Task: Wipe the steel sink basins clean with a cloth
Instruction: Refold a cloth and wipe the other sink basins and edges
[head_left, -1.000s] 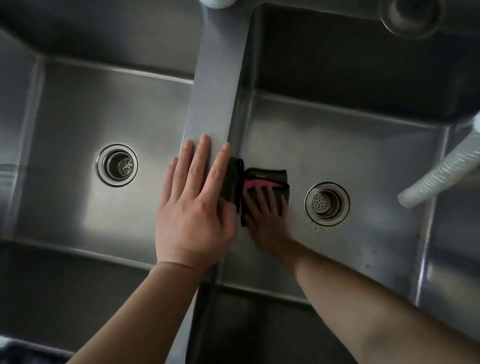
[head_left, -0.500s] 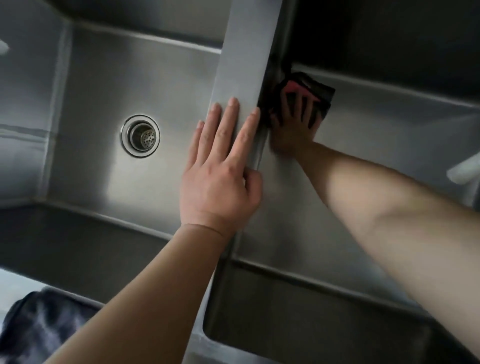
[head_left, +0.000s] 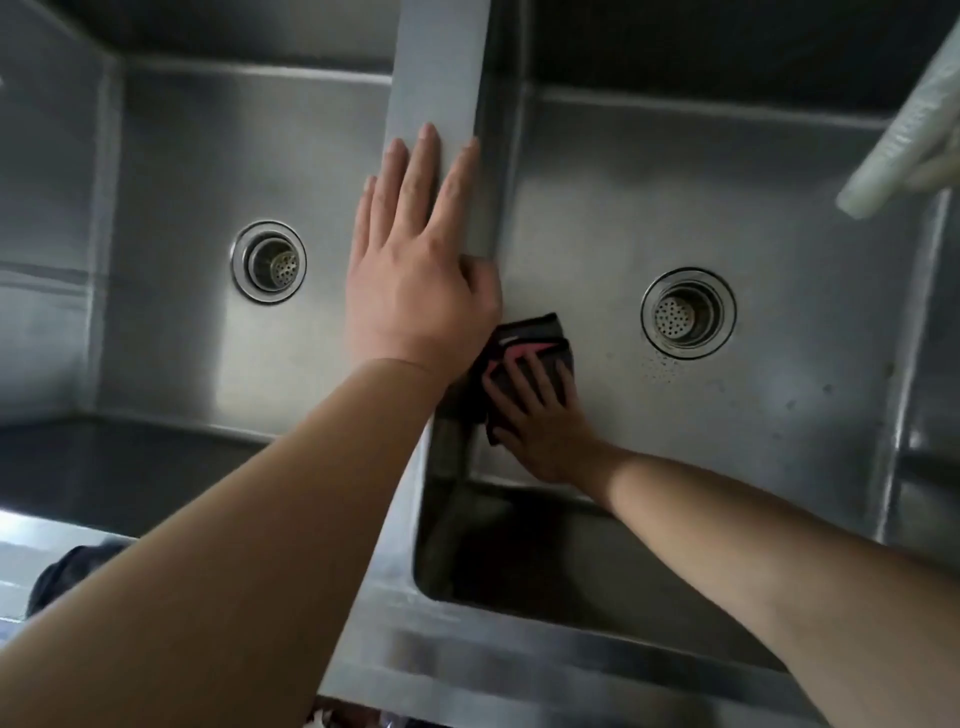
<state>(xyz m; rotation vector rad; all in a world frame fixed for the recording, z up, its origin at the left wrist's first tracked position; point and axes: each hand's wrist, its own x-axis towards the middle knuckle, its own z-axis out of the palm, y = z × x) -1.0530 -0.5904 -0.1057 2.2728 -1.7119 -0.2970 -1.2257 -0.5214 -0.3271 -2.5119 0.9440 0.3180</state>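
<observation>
Two steel sink basins lie below me, split by a flat divider (head_left: 441, 62). My left hand (head_left: 415, 265) rests flat on that divider with straight fingers. Down in the right basin (head_left: 753, 208), my right hand (head_left: 540, 415) presses a dark cloth with a pink stripe (head_left: 535, 338) onto the basin floor near the divider wall, fingers spread straight over it. Part of the cloth is hidden under my left wrist. The right drain (head_left: 687, 313) sits to the right of the cloth. The left basin (head_left: 182, 171) has its own drain (head_left: 268, 268).
A white ribbed hose (head_left: 904, 130) hangs over the right basin's upper right corner. Dark specks dot the floor below the right drain. A dark bundle (head_left: 67, 577) lies at the sink's front left edge.
My right hand has dragged the cloth from the far corner of the right basin back toward me along the divider wall. My left hand stays on the divider.
</observation>
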